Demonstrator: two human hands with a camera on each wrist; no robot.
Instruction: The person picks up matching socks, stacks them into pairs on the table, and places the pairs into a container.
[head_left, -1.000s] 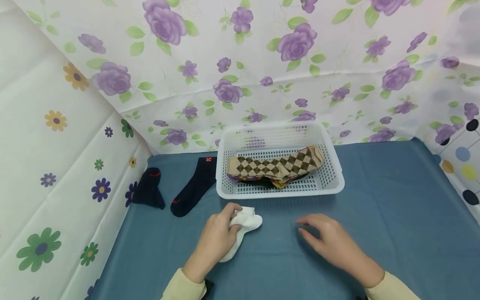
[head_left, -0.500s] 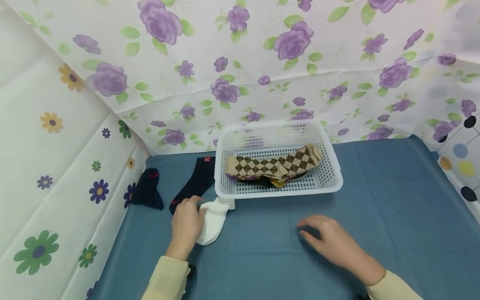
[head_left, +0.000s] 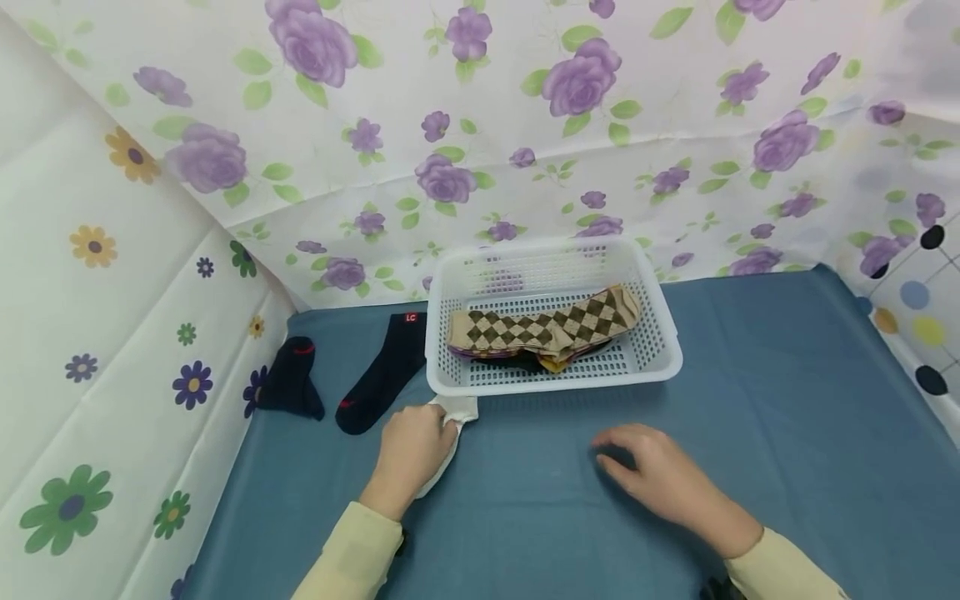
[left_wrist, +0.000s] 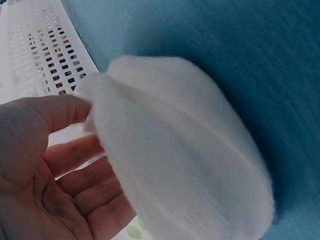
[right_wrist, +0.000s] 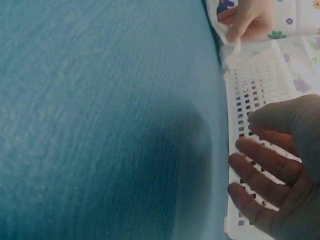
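Pinching white sock point(head_left: 459, 407) by its edge with left hand point(head_left: 411, 454) at lower centre-left of frame, just below white perforated basket point(head_left: 555, 388); holding nothing in loosely curved right hand point(head_left: 660, 479) at lower right; best to grip lightly, smooth lengthwise folds, avoid brushing nearer navy sock point(head_left: 382, 377) at left

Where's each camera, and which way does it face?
Head: on the head, facing forward-down at the white perforated plastic basket; left hand, right hand and cream sleeves show.
Left wrist: on that wrist, facing the white fabric sock the left hand holds.
Right wrist: on that wrist, facing the right hand; left hand beyond.
Both wrist views show basket and sock.
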